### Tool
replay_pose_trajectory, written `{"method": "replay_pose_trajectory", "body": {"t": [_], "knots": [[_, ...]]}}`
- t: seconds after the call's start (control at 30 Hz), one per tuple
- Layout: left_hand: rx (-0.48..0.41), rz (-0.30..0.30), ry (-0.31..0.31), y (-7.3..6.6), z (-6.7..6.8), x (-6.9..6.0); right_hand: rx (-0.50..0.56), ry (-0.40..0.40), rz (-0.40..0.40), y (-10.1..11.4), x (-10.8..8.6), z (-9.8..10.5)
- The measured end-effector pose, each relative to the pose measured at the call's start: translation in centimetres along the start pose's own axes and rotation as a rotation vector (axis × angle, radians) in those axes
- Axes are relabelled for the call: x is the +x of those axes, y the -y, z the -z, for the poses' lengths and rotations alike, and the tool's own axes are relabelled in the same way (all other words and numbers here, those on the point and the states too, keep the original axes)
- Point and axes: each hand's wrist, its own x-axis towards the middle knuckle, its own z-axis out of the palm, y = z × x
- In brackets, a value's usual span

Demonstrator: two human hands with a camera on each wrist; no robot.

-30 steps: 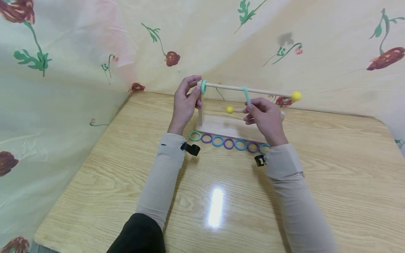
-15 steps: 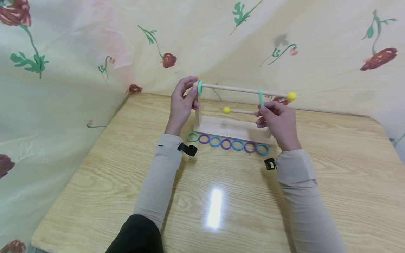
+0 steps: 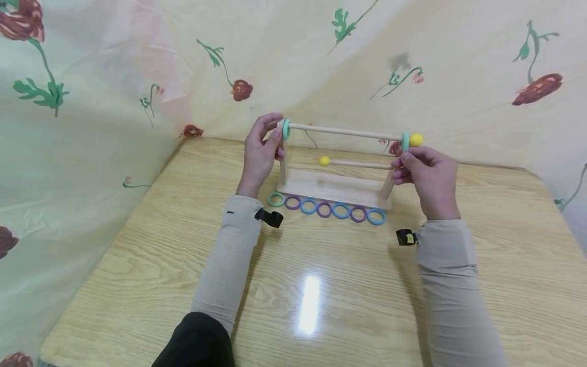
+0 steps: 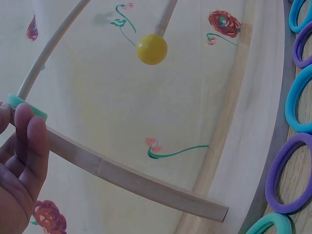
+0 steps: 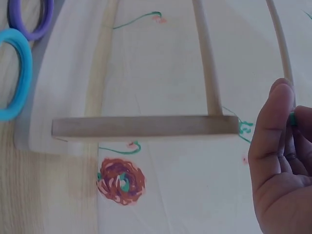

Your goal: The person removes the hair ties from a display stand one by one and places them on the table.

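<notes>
A wooden stand (image 3: 335, 188) carries a long upper rod (image 3: 344, 131) with a yellow ball (image 3: 416, 140) on its right end. At the top of the left post (image 4: 131, 173), my left hand (image 3: 259, 153) grips the wood beside a teal hair tie (image 3: 286, 129) looped on the rod. My right hand (image 3: 433, 178) pinches a second teal hair tie (image 3: 405, 141) between thumb and finger. This one hangs round the rod just left of the ball; in the right wrist view the fingers mostly hide it.
A shorter lower rod (image 3: 359, 163) ends in another yellow ball (image 4: 151, 49) at its left. Along the base's front edge lies a row of several hair ties, among them a green one (image 3: 276, 206), a purple one (image 4: 271, 180) and a blue one (image 5: 28, 68). Floral sheeting (image 3: 293, 61) hangs behind the table.
My right hand has slid the pinched teal hair tie rightward along the upper rod, from its middle to beside the yellow ball. My left hand has stayed at the post.
</notes>
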Motion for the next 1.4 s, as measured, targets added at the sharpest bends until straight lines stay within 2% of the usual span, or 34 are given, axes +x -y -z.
{"method": "replay_pose_trajectory", "body": {"t": [0.5, 0.67, 0.83, 0.93, 1.1, 1.3, 1.4], "knots": [[0.004, -0.012, 0.001, 0.1, -0.2, -0.1, 0.11, -0.103, 0.024, 1.4, -0.2, 1.9], [0.006, -0.014, 0.003, 0.3, -0.2, -0.2, 0.089, -0.134, 0.01, 1.4, -0.3, 2.5], [-0.001, -0.014, 0.002, 0.4, -0.3, -0.3, 0.046, -0.119, -0.026, 1.4, -0.4, 3.3], [-0.007, -0.017, -0.003, 0.4, -0.4, -0.3, -0.01, -0.089, -0.058, 1.2, -0.5, 4.0], [-0.007, -0.01, -0.012, 0.3, -0.4, -0.2, -0.154, 0.004, -0.098, 0.7, -1.0, 5.4], [0.012, -0.015, -0.021, 0.3, -0.2, 0.1, -0.463, 0.092, -0.142, 0.0, -1.5, 7.2], [0.021, -0.023, -0.033, 0.3, -0.2, 0.1, -0.632, 0.183, -0.176, -0.5, -1.6, 7.8]]}}
